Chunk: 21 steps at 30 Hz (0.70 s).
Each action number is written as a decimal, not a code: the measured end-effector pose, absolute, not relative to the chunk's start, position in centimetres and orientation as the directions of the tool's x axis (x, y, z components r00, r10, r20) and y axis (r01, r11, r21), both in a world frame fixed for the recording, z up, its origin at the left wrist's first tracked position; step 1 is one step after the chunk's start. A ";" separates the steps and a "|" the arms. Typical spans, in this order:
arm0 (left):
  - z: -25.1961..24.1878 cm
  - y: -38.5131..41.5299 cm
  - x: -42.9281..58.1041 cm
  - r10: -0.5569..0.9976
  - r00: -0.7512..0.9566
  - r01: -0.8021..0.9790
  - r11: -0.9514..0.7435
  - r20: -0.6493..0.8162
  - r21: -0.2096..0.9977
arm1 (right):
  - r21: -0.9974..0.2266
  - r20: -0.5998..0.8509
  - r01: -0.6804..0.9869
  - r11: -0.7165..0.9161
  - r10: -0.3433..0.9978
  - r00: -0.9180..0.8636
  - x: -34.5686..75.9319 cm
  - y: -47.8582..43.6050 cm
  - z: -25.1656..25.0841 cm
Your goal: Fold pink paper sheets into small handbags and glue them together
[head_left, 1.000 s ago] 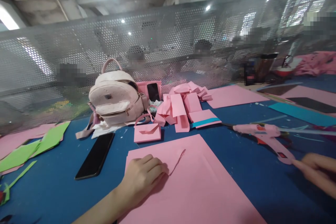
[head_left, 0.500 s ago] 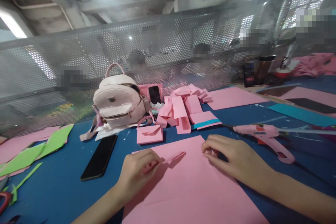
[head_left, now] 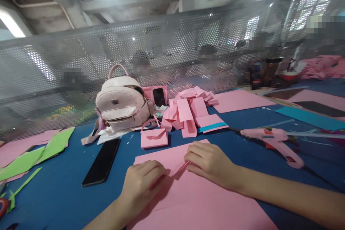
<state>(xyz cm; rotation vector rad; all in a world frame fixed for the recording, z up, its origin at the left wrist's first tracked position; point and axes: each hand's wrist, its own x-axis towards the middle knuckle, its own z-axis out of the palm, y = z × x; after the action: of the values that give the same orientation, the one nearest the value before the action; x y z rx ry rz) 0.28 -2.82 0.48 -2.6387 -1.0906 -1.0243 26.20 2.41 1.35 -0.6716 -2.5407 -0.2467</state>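
Left hand [head_left: 144,185] and right hand [head_left: 210,165] each look to be pinching an end of the small pink paper piece [head_left: 177,169], which sits over the large pink sheet [head_left: 207,205]. I'd keep both grips light and level so the paper stays taut without creasing. Fingers cover the piece's ends, left thumb can't be made out, and frame cuts off the sheet's near edge

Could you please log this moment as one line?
left hand: holding pink paper piece | right hand: at its other end | beneath: pink sheet | glue gun: on blue table
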 end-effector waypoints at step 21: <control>0.7 -3.4 0.9 0.516 0.558 0.631 -0.773 0.650 0.071 | -0.010 0.527 0.442 0.897 0.380 -0.760 25.8 2.2 1.2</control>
<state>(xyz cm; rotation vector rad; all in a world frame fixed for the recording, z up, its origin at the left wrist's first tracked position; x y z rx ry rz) 0.87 -3.38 0.67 -2.6198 -0.9731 -1.0092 25.81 2.22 1.24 -0.5924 -2.5253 -0.1547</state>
